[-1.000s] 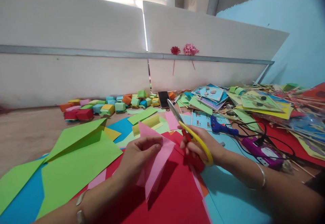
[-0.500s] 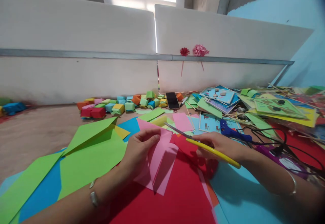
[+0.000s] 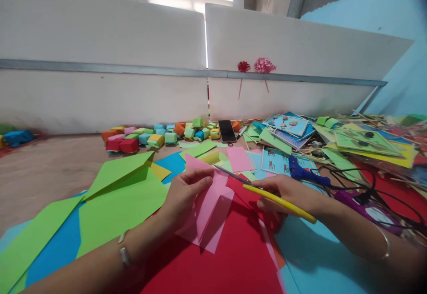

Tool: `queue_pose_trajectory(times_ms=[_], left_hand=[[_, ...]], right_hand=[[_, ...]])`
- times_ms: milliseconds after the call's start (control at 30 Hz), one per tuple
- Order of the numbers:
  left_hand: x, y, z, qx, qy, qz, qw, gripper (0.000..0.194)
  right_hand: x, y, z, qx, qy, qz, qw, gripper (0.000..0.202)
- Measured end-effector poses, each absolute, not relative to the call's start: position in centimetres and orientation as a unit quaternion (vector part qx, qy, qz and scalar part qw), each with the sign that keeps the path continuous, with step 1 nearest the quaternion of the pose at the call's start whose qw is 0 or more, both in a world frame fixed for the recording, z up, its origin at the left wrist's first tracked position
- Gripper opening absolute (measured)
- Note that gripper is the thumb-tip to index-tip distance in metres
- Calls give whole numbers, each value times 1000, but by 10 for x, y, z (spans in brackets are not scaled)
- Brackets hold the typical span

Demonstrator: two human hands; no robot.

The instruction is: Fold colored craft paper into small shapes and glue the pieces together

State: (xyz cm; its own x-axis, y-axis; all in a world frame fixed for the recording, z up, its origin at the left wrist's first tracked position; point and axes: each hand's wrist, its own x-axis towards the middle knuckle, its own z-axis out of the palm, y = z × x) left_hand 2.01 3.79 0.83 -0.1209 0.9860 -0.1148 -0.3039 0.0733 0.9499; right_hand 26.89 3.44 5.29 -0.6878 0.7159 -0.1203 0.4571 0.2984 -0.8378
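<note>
Between thumb and fingers, my left hand [image 3: 188, 194] pinches a folded sheet of pink paper [image 3: 210, 211] above the pile of coloured sheets. My right hand [image 3: 283, 191] grips a pair of scissors [image 3: 278, 203] with yellow handles. Their blades point left and reach the upper part of the pink paper, close to my left fingertips. Whether the blades are parted is hard to see. Beneath both hands lies a large red sheet [image 3: 213, 267], with a light blue sheet [image 3: 320, 245] to its right.
Green sheets [image 3: 123, 205] spread at the left. Small paper cubes [image 3: 156, 140] and a phone [image 3: 227, 131] line the back by a white panel. At the right are a blue glue gun [image 3: 307, 174], a purple power strip [image 3: 363, 209], tangled cables and picture cards [image 3: 288, 125].
The scissors blades have shifted slightly left along the top of the pink paper. My left hand keeps its pinch, and the camera view has moved a little.
</note>
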Motion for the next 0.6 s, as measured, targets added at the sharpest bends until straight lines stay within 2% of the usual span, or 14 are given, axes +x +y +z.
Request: queue_pose_trajectory(times_ms=[267,600], left_hand=[[18,40,7,368,471,575,558,26],[18,40,5,380,473,571,553,23]], right_hand=[[266,34,59,-386,-812,420,126,31],[266,34,55,-393,-814,409,121,35]])
